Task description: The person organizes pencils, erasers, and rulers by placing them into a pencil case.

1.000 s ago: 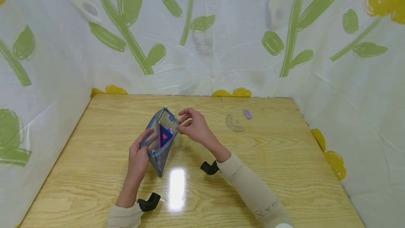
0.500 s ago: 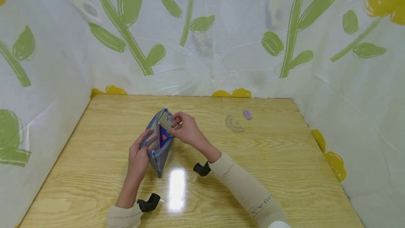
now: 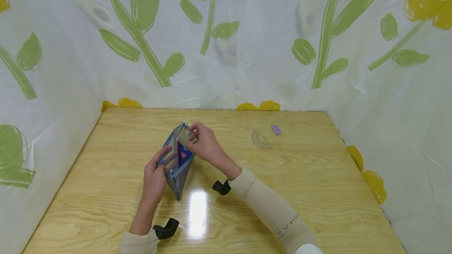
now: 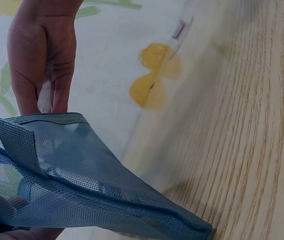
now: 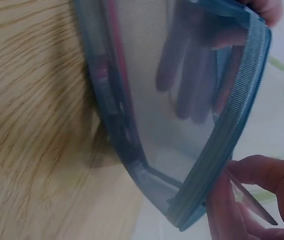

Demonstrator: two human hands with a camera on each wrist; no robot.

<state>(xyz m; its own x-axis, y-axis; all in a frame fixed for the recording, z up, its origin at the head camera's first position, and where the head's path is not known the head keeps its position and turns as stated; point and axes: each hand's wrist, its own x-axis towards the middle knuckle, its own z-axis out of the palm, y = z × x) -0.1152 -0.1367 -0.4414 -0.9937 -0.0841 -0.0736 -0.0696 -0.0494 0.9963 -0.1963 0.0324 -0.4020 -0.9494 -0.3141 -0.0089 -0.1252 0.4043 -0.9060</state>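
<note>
My left hand [image 3: 154, 177] grips the near-left rim of a blue mesh pencil case [image 3: 181, 179], which stands unzipped and tilted with its mouth up. Through the mesh in the right wrist view, its fingers [image 5: 187, 85] show behind the far wall. A red pencil [image 3: 178, 155] and a blue item with a pink mark [image 3: 184, 155] lie inside. At the case's right rim, my right hand [image 3: 205, 144] pinches a thin clear flat plastic piece [image 5: 252, 201], seen edge-on in the right wrist view. Its outline is partly hidden by the fingers, so I cannot tell its kind.
A clear protractor [image 3: 260, 140] lies on the wooden table [image 3: 310, 175] to the right of the hands. Beyond it is a small purple eraser [image 3: 276, 129]. White flowered cloth [image 3: 240, 66] stands around the back and sides. Black wrist camera mounts [image 3: 167, 229] stick out from both forearms.
My right hand has moved left with the clear piece, from beside the pencil case to over its right rim. My left hand keeps its hold on the case.
</note>
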